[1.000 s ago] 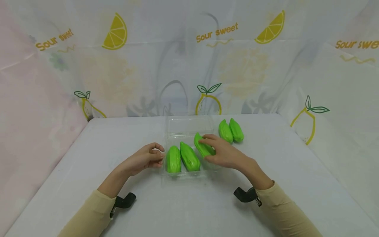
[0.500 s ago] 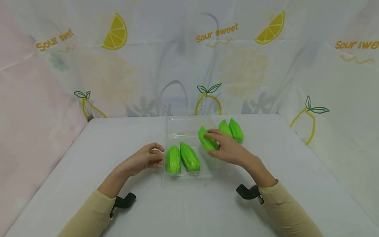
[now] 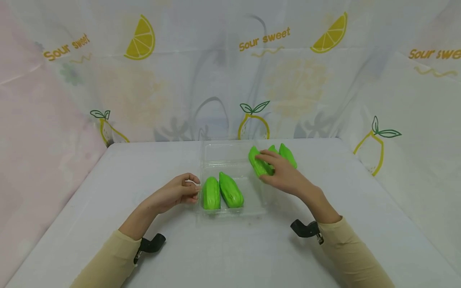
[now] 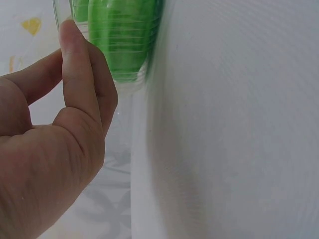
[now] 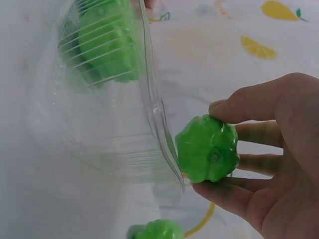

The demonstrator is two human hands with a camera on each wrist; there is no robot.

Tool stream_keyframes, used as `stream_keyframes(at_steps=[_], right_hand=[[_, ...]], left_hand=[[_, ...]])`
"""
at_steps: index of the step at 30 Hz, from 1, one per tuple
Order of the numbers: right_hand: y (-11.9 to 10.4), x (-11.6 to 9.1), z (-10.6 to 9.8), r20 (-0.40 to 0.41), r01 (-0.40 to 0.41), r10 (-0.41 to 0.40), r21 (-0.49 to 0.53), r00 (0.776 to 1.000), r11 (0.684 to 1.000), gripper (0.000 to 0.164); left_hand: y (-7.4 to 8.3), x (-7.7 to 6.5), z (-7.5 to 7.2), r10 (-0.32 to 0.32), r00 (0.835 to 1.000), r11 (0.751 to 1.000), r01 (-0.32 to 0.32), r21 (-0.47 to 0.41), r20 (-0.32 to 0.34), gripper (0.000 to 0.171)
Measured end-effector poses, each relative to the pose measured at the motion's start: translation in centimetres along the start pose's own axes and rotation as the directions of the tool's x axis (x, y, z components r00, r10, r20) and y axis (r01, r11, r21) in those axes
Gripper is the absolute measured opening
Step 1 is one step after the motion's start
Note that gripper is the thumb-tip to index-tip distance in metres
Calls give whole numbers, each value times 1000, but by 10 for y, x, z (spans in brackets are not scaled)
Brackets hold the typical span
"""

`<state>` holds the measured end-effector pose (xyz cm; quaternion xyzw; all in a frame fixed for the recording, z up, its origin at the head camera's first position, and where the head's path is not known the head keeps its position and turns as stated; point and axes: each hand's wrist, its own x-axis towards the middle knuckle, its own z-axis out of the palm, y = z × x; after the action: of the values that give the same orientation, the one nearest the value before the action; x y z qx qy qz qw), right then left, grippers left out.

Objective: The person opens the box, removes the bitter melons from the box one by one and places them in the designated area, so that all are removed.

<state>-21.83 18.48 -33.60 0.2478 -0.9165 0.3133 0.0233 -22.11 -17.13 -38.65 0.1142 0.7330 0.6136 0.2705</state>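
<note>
My right hand (image 3: 286,173) grips a green ridged gourd (image 3: 259,163), thumb on one side and fingers on the other. In the right wrist view this held gourd (image 5: 207,149) shows its blunt end, beside the rim of the clear plastic box (image 5: 155,107). Two more gourds lie side by side inside the box: a left one (image 3: 211,194) and a slightly slanted one (image 3: 231,190). My left hand (image 3: 176,194) pinches the box's left rim; in the left wrist view the fingertips (image 4: 73,37) meet the clear edge.
Behind the right hand, two gourds lie on the white table (image 3: 230,252), one partly hidden by the fingers and the other gourd (image 3: 287,155) at its right. The box's clear lid (image 3: 230,152) lies folded back toward the printed curtain (image 3: 173,88).
My right hand has lifted the gourd from the right part of the box and carried it back and to the right, toward the loose gourds. The left hand stays in place.
</note>
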Motion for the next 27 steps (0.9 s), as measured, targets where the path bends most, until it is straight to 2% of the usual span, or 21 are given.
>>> stream_keyframes(at_steps=[19,27], right_hand=[[22,0,-20,-109,-46,42,-36,993,998,57],[31,0,-29,-133,-98,96,-7,986,995,57]], left_hand=[[0,0,-1,-6,1000,1000,6,0,2,38],[1,0,0,-6,1000,1000,6,-4,6,37]])
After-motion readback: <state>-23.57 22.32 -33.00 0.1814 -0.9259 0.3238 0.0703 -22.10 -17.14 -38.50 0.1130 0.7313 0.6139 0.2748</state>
